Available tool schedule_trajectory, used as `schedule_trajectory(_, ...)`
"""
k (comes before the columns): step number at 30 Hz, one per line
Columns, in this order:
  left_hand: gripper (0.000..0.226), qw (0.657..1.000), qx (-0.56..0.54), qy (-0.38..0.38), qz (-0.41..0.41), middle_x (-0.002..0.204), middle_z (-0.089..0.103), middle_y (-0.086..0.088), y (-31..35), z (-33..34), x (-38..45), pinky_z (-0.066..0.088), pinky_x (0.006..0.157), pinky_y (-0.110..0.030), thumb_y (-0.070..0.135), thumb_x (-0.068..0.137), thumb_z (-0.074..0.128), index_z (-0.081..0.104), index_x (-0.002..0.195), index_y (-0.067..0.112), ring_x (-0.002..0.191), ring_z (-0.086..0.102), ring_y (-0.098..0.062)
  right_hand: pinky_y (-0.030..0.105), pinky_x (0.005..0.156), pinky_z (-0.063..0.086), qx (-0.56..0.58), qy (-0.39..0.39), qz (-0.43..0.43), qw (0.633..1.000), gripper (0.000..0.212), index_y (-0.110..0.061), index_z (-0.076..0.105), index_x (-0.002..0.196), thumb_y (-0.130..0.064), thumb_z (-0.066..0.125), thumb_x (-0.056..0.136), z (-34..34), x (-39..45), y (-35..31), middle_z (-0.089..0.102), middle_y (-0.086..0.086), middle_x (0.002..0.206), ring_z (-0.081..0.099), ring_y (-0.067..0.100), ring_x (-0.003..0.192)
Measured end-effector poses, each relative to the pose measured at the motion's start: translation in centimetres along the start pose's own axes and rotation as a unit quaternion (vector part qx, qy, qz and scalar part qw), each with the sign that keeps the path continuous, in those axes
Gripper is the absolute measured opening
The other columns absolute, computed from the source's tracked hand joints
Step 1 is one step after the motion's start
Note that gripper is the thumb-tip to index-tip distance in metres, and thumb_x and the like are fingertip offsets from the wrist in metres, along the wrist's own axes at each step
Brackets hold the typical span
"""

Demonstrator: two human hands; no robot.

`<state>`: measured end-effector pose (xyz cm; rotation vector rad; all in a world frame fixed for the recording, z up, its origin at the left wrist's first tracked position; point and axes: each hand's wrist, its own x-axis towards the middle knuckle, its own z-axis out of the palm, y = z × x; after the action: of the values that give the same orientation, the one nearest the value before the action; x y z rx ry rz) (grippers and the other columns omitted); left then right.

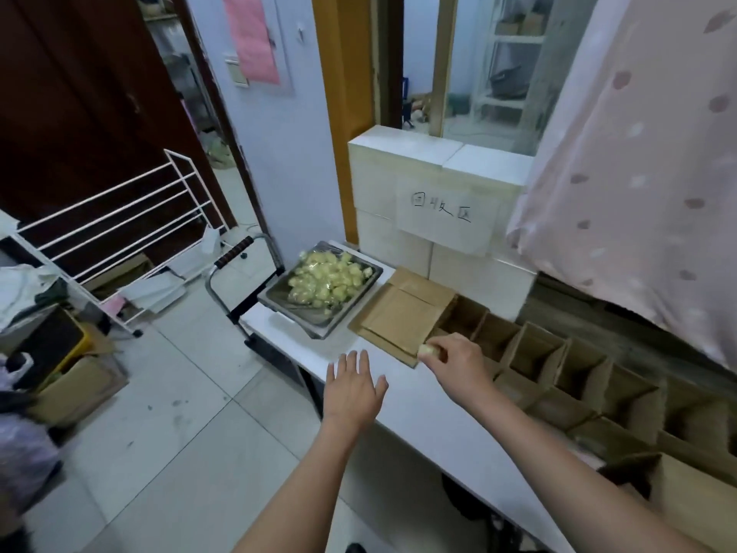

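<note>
Beside the cardboard (402,313), right hand (458,361) pinches yellow piece (428,349); left hand (353,387) spread near tray (315,319).

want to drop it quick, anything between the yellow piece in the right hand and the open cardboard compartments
Nothing visible. The right hand pinches the yellow piece at the corner of the flat cardboard, right beside the nearest open compartment.
</note>
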<state>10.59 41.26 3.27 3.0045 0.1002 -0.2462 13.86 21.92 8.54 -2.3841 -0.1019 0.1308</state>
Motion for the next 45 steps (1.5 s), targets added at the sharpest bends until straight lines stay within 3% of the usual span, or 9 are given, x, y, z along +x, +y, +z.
schedule_trajectory(6, 0.060, 1.000, -0.016, 0.007, -0.023, 0.155, 0.034, -0.008, -9.0, -1.8, 3.8, 0.019, 0.120, -0.045, 0.044, 0.104, 0.028, 0.025, 0.154, 0.011, 0.144, 0.027, -0.025, 0.029, 0.082, 0.044, -0.010, 0.010, 0.017, 1.000, 0.031, -0.013, 0.069, 0.116, -0.035, 0.063, 0.095, 5.8, 5.3, -5.3, 0.065, 0.004, 0.102, 0.059, 0.022, 0.099)
schedule_trajectory(11, 0.064, 0.999, -0.014, 0.007, -0.038, 0.157, 0.032, -0.010, -14.1, -1.7, 6.9, 0.017, 0.121, -0.044, 0.048, 0.105, 0.025, 0.022, 0.156, 0.011, 0.147, 0.024, -0.027, 0.032, 0.068, 0.043, 0.007, -0.018, 0.027, 0.999, 0.048, -0.019, 0.049, 0.137, -0.029, 0.066, 0.093, 9.2, 9.9, -8.2, 0.058, 0.000, 0.084, 0.056, 0.019, 0.080)
schedule_trajectory(16, 0.064, 0.998, -0.022, -0.004, -0.062, 0.160, 0.029, -0.010, -18.4, -1.0, 11.0, 0.017, 0.121, -0.043, 0.049, 0.105, 0.023, 0.020, 0.158, 0.013, 0.148, 0.022, -0.028, 0.027, 0.061, 0.038, 0.001, -0.033, 0.020, 0.999, 0.019, -0.021, 0.057, 0.106, -0.033, 0.064, 0.093, 12.7, 15.7, -10.2, 0.061, -0.004, 0.089, 0.056, 0.014, 0.080)
schedule_trajectory(21, 0.064, 0.997, -0.003, -0.022, -0.078, 0.160, 0.027, -0.012, -22.8, -1.4, 17.1, 0.019, 0.120, -0.045, 0.048, 0.105, 0.022, 0.020, 0.157, 0.010, 0.149, 0.021, -0.028, 0.029, 0.072, 0.043, 0.009, -0.045, 0.008, 0.999, 0.028, -0.014, 0.060, 0.110, -0.029, 0.070, 0.090, 17.4, 23.2, -12.6, 0.063, 0.003, 0.093, 0.059, 0.022, 0.088)
schedule_trajectory(25, 0.064, 0.996, 0.015, -0.045, -0.073, 0.161, 0.026, -0.012, -25.0, -2.7, 22.2, 0.017, 0.122, -0.045, 0.047, 0.106, 0.020, 0.017, 0.158, 0.010, 0.150, 0.018, -0.026, 0.026, 0.067, 0.043, 0.001, -0.047, 0.017, 0.999, 0.022, -0.016, 0.061, 0.105, -0.030, 0.070, 0.090, 20.1, 29.0, -14.3, 0.064, 0.000, 0.096, 0.058, 0.014, 0.081)
schedule_trajectory(32, 0.064, 0.996, 0.006, -0.058, -0.072, 0.159, 0.030, -0.009, -26.9, -4.0, 30.0, 0.018, 0.120, -0.044, 0.050, 0.105, 0.021, 0.024, 0.155, 0.011, 0.148, 0.023, -0.025, 0.030, 0.084, 0.044, -0.027, -0.051, 0.010, 0.998, 0.032, -0.015, 0.063, 0.119, -0.029, 0.067, 0.091, 22.6, 39.5, -14.6, 0.062, 0.006, 0.105, 0.052, 0.019, 0.097)
schedule_trajectory(38, 0.064, 0.994, 0.014, -0.081, -0.073, 0.159, 0.029, -0.008, -28.0, -3.2, 33.5, 0.019, 0.120, -0.043, 0.049, 0.105, 0.020, 0.021, 0.157, 0.011, 0.148, 0.022, -0.025, 0.035, 0.086, 0.045, -0.085, -0.064, 0.003, 0.994, 0.024, -0.014, 0.066, 0.110, -0.025, 0.069, 0.089, 24.1, 46.0, -14.6, 0.063, 0.008, 0.095, 0.050, 0.028, 0.111)
schedule_trajectory(42, 0.064, 0.992, 0.012, -0.101, -0.069, 0.162, 0.025, -0.010, -28.7, -2.6, 34.8, 0.017, 0.121, -0.044, 0.049, 0.106, 0.019, 0.019, 0.158, 0.010, 0.150, 0.019, -0.025, 0.039, 0.092, 0.040, -0.175, -0.120, -0.028, 0.977, 0.017, -0.020, 0.067, 0.105, -0.027, 0.067, 0.089, 26.0, 47.4, -14.2, 0.068, 0.006, 0.108, 0.048, 0.026, 0.109)
schedule_trajectory(45, 0.064, 0.992, 0.011, -0.104, -0.068, 0.161, 0.026, -0.010, -29.3, -2.6, 35.5, 0.017, 0.121, -0.044, 0.048, 0.106, 0.021, 0.019, 0.158, 0.010, 0.150, 0.019, -0.025, 0.043, 0.103, 0.034, -0.217, -0.136, -0.016, 0.967, 0.021, -0.023, 0.070, 0.110, -0.032, 0.063, 0.093, 27.1, 47.1, -13.6, 0.057, 0.006, 0.132, 0.043, 0.027, 0.122)
